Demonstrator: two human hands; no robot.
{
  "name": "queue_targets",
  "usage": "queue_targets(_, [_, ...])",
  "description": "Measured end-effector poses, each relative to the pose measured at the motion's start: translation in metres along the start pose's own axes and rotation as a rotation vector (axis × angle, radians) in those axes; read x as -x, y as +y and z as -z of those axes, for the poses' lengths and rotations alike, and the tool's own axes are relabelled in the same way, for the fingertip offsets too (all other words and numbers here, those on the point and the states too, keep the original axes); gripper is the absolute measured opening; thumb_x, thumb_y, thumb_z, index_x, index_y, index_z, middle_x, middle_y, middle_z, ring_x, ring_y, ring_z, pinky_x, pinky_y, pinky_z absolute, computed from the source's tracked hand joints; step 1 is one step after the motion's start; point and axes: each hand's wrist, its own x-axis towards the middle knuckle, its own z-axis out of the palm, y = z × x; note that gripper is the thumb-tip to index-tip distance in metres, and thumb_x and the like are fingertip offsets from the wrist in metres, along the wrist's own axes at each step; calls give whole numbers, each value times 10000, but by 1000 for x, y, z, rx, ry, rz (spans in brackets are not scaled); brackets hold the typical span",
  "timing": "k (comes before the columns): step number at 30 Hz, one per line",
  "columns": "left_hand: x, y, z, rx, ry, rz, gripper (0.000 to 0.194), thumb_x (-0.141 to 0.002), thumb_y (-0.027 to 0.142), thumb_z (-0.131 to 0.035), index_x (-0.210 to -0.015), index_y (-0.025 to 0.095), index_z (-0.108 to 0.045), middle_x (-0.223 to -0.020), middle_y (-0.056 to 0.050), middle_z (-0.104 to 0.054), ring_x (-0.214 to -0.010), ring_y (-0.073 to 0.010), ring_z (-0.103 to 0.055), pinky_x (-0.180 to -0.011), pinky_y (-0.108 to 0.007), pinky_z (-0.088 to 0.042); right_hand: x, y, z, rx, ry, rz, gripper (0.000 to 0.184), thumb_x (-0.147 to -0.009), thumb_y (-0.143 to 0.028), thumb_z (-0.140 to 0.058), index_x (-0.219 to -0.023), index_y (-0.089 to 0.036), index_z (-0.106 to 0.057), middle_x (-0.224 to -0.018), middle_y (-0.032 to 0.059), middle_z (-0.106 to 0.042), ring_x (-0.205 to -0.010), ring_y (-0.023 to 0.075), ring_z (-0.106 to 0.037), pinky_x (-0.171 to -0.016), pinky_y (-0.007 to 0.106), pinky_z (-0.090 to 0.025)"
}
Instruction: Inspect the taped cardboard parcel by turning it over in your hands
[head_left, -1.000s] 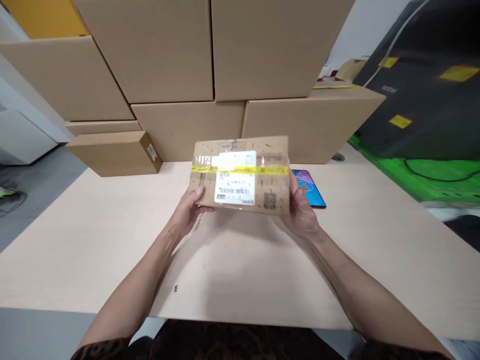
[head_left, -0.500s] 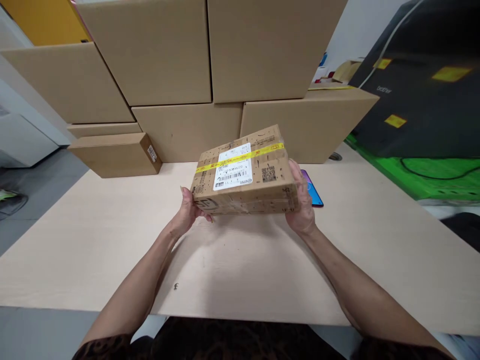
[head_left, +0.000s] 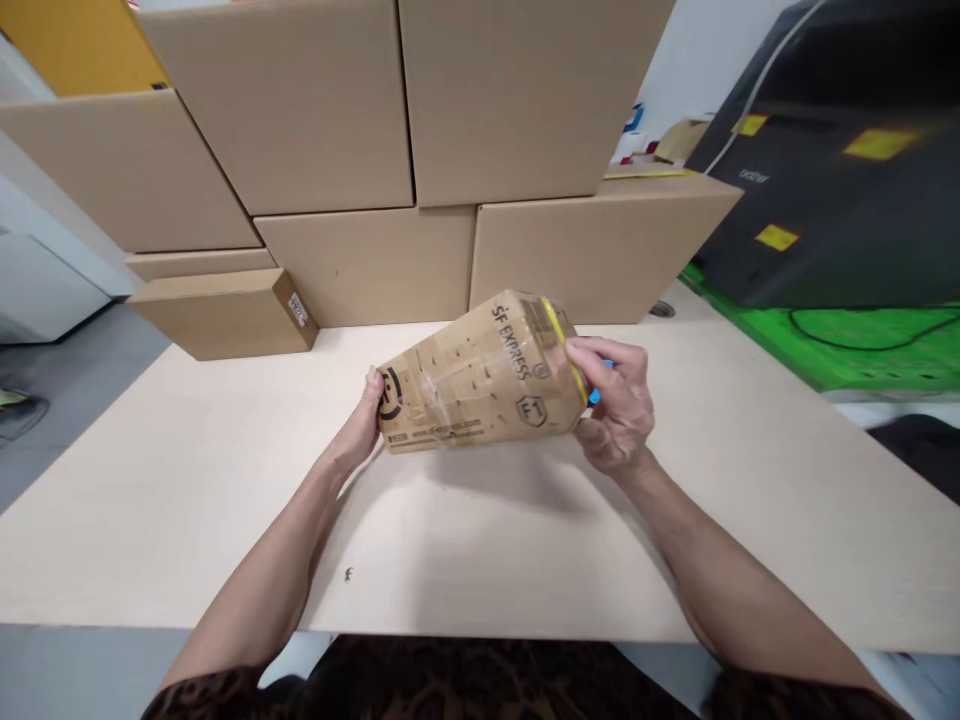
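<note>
Tilted above the table is a brown cardboard box (head_left: 472, 385) printed "SF EXPRESS", with clear tape on this face and yellow tape on its right end. My left hand (head_left: 364, 420) grips its left end, the thumb at the corner and the other fingers hidden behind. At the right end, my right hand (head_left: 619, 400) holds the box by the edge beside the yellow tape, fingers bent. A small blue bit of a phone (head_left: 600, 383) shows behind my right fingers; the rest is covered.
Large cardboard boxes (head_left: 337, 110) are stacked along the table's back edge. A smaller closed box (head_left: 225, 312) sits at the back left. To the right are a black case (head_left: 810, 170) with yellow labels and a green surface (head_left: 862, 350). Pale wood tops the table (head_left: 187, 500).
The box has been turned in my hands, so its labelled face is out of sight and a printed side faces me. My right hand has shifted its grip on the right end.
</note>
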Motion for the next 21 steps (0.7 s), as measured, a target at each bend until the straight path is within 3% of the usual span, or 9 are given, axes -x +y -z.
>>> queue_targets(3, [-2, 1, -2, 40, 4, 18, 915, -752, 980, -631, -1288, 253, -774, -1175, -112, -854, -1225, -396, -779, -1028, -519, -666, -4, -8, 7, -65, -1, 131, 606, -868, -797, -679, -1424, -558, -686, -1338, 47, -656, -1316, 427, -601, -1220, 671, -419])
queue_targets(6, [-1, 3, 0, 42, -36, 16, 904, -812, 962, -583, -1354, 257, -748, -1177, -109, -854, -1198, -380, -795, -1003, -497, -678, -12, -21, 13, -168, -105, 176, 591, -841, -779, -741, -1389, -559, -709, -1594, -25, -542, -1568, 482, -390, -1325, 727, -227])
queue_targets(8, [0, 5, 3, 58, -58, 17, 902, -853, 944, -551, -1409, 254, -718, -1198, -118, -849, -1196, -375, -797, -1002, -493, -678, -17, -26, 15, -212, -205, 147, 605, -828, -743, -786, -1392, -536, -711, -1735, -79, -405, -1647, 488, -274, -1342, 736, -168])
queue_targets(12, [3, 10, 7, 110, -73, 115, 843, -941, 863, -523, -1463, 220, -678, -1216, -139, -845, -1199, -366, -798, -1049, -488, -654, -24, -20, 21, -165, -332, 150, 754, -854, -639, -819, -1554, -493, -581, -1811, -28, -317, -1635, 458, -341, -1331, 723, -228])
queue_targets(16, [6, 9, 11, 89, -116, 257, 849, -937, 854, -548, -1415, 172, -712, -1221, -163, -842, -1246, -379, -776, -1106, -485, -617, -30, -8, 30, -126, -402, 80, 957, -842, -704, -802, -1680, -441, -420, -1738, 73, -445, -1587, 457, -406, -1299, 734, -286])
queue_targets(18, [4, 5, 12, 92, -143, 260, 898, -891, 900, -559, -1366, 161, -743, -1245, -173, -833, -1310, -398, -740, -1145, -497, -587, -32, -5, 32, -158, -396, -22, 961, -813, -768, -790, -1654, -430, -469, -1642, 80, -544, -1536, 448, -458, -1279, 726, -333])
queue_targets(21, [-1, -4, 12, 132, -149, 160, 970, -812, 980, -551, -1312, 178, -771, -1287, -164, -821, -1410, -419, -666, -1205, -532, -529, -30, -5, 29, -206, -316, -156, 941, -751, -813, -812, -1569, -415, -575, -1548, 72, -600, -1480, 433, -508, -1275, 713, -357])
